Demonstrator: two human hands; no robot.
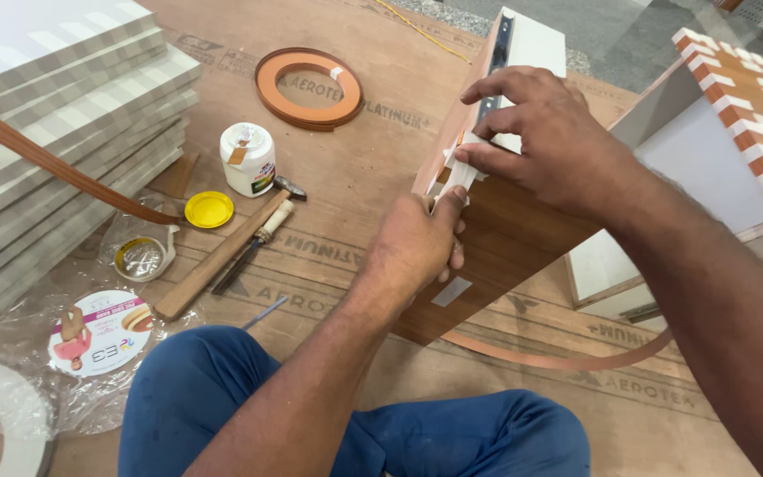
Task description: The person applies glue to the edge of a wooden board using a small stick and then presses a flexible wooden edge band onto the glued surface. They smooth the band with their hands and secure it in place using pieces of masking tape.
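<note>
A wood-laminate drawer box (507, 249) with a white inside stands on edge in front of me. My left hand (414, 246) pinches a strip of white tape (457, 173) at the box's upper edge. My right hand (547, 137) rests over the top edge, fingers pressing the same tape strip against the panel. A small white tape patch (451, 291) sticks lower on the laminate face. A thin brown edge band (558, 360) curls on the floor beneath the box.
A stack of white boards (55, 106) lies at the left. On the plywood floor sit a brown edge-band roll (309, 88), a white glue jar (247, 159), its yellow lid (208, 209), a wooden block (221, 256), a chisel (256, 246) and bagged tape rolls (99, 332). My blue-trousered knees (346, 424) are in front.
</note>
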